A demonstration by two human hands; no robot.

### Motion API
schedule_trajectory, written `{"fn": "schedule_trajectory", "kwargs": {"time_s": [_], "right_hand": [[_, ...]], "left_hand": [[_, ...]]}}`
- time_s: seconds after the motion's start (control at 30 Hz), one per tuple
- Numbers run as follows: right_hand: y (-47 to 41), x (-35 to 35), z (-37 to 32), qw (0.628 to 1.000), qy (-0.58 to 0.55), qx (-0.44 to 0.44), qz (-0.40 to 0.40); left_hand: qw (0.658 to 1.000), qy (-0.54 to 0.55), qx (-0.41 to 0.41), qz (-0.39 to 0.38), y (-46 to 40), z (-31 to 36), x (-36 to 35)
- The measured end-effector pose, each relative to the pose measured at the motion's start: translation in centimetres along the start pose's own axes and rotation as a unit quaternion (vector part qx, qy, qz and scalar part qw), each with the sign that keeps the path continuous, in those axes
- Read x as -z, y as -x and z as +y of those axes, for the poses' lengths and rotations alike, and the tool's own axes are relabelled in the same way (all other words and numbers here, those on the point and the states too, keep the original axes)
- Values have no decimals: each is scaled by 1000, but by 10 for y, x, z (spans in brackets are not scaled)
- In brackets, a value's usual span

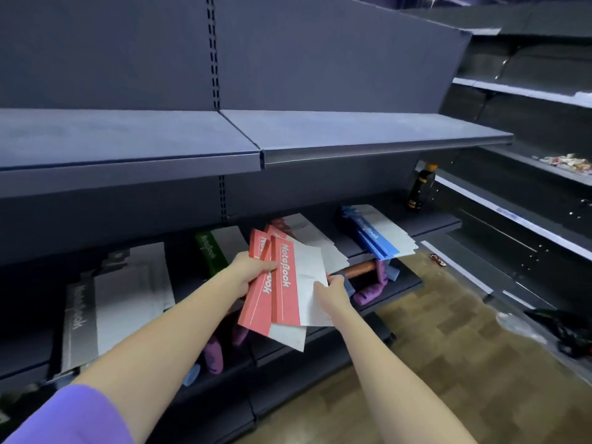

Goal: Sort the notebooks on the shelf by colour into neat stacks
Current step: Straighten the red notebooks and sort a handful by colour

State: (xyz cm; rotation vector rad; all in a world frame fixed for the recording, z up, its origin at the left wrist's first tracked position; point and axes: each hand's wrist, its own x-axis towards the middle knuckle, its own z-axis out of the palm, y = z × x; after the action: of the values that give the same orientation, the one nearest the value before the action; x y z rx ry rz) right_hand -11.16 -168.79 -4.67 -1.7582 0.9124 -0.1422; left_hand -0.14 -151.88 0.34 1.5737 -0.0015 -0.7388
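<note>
Head view, contents listed by size. Shelving unit [288, 155]: dark blue, upper tier bare, middle tier holding the notebooks. Grey notebooks [121, 302]: large stack at far left of the middle tier. Blue notebooks [374, 233]: stack at right, overhanging the front lip. Red stack [307, 238]: centre, partly hidden behind the held bundle. Green notebooks [211, 251]: small stack between grey and red. Red notebooks in hand [282, 290]: several fanned copies, lifted in front of the middle tier, near its edge. Dark bottle [421, 187]: upright at far right. Left hand [253, 270]: grasps the bundle at its spine side, thumb on top. Right hand [331, 291]: pinches the white page edge. Step, as judged: gathering reds for stacking. Next move likely calls for squaring the fanned edges, then sliding the bundle onto the red stack. Clearance: a gap lies between green and red; the upper tier's lip hangs low, so entry should stay flat.
</note>
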Motion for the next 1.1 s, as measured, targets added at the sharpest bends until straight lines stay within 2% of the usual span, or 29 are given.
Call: {"fn": "schedule_trajectory", "kwargs": {"time_s": [0.13, 0.33, 0.5, 0.7, 0.93, 1.03, 1.1], "right_hand": [[-34, 7, -12, 998, 26, 46, 15], [-95, 17, -39, 979, 154, 118, 54], [-139, 20, -42, 962, 239, 134, 19], [-164, 22, -39, 909, 378, 176, 17], [-183, 37, -40, 917, 364, 157, -35], [-183, 42, -36, 900, 363, 239, -21], [-176, 40, -39, 899, 309, 291, -104]], "left_hand": [[998, 38, -8, 49, -23, 2, -9], [986, 76, -2, 151, -46, 11, -5], [964, 70, 10, 256, -50, 13, -2], [948, 88, 1, 307, -45, 15, -18], [929, 119, -17, 351, -45, 5, -55], [928, 124, -14, 351, -43, 3, -69], [930, 134, -13, 341, -42, 5, -76]]}}
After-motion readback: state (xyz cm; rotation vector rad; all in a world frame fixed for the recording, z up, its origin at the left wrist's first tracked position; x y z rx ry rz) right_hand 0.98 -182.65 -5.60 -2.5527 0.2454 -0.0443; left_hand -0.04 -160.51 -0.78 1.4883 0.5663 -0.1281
